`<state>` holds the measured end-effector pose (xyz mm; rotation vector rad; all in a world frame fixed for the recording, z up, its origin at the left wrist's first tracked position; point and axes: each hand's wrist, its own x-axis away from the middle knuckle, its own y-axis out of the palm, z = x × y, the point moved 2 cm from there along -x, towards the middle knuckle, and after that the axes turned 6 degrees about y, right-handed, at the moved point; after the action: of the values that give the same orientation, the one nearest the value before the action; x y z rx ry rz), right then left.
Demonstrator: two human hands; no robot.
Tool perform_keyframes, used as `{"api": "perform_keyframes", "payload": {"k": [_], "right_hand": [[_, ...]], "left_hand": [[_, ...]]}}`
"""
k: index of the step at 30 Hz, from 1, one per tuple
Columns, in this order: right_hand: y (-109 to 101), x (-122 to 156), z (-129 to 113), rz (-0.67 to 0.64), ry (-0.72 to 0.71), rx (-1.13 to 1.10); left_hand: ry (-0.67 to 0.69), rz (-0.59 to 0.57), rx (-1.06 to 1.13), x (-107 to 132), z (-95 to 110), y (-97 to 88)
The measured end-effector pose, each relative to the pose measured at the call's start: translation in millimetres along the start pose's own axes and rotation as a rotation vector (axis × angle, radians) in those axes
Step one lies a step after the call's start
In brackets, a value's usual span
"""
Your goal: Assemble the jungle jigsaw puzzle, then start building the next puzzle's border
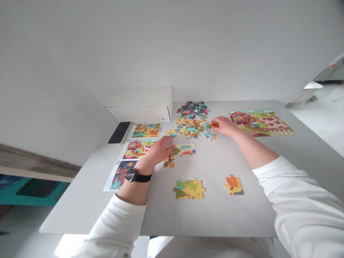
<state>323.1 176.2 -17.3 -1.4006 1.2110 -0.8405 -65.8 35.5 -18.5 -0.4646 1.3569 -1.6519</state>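
My right hand (223,125) pinches a red-and-orange puzzle piece (215,124) at the right edge of the loose pile of puzzle pieces (189,129). Stretched out flat, my left hand (160,148) rests with its fingertips by a yellow-and-blue piece (171,133) at the pile's left side. Beside its thumb lies a partly joined puzzle section (185,149), its left end partly hidden by the hand. Closer to me are a joined section with a green crocodile (190,189) and a small orange-and-yellow section (233,185).
An assembled farm puzzle (263,123) lies at the back right. On the left, a sheet with three pictures (134,148) is partly under my left arm, next to a phone (119,133). A white box (139,104) stands against the wall. Darker pieces (193,108) are heaped behind.
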Motion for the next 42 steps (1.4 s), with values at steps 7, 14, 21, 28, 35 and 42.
{"api": "perform_keyframes", "payload": {"k": [7, 14, 21, 28, 35, 42], "right_hand": [[-2.4, -1.2, 7.2, 0.023, 0.038, -0.059], [1.5, -16.8, -30.9, -0.083, -0.089, -0.064], [-21.0, -22.4, -29.7, -0.029, -0.066, -0.182], [-52.0, 24.8, -15.9, -0.012, 0.217, -0.867], [-64.3, 108.8, -34.4, -0.049, 0.29, -1.191], [-47.7, 160.0, -54.3, -0.061, 0.302, -1.335]], "left_hand": [[-0.026, -0.023, -0.014, -2.0, 0.9, -0.8], [-0.023, -0.014, -0.023, -1.2, 1.9, -1.3], [0.025, -0.008, -0.01, -0.9, -0.6, 2.1], [-0.036, 0.043, -0.007, -3.3, 0.7, 0.0], [-0.02, 0.238, 0.074, -5.5, 46.0, -24.7], [-0.119, 0.359, 0.329, -1.8, 96.1, -27.9]]}}
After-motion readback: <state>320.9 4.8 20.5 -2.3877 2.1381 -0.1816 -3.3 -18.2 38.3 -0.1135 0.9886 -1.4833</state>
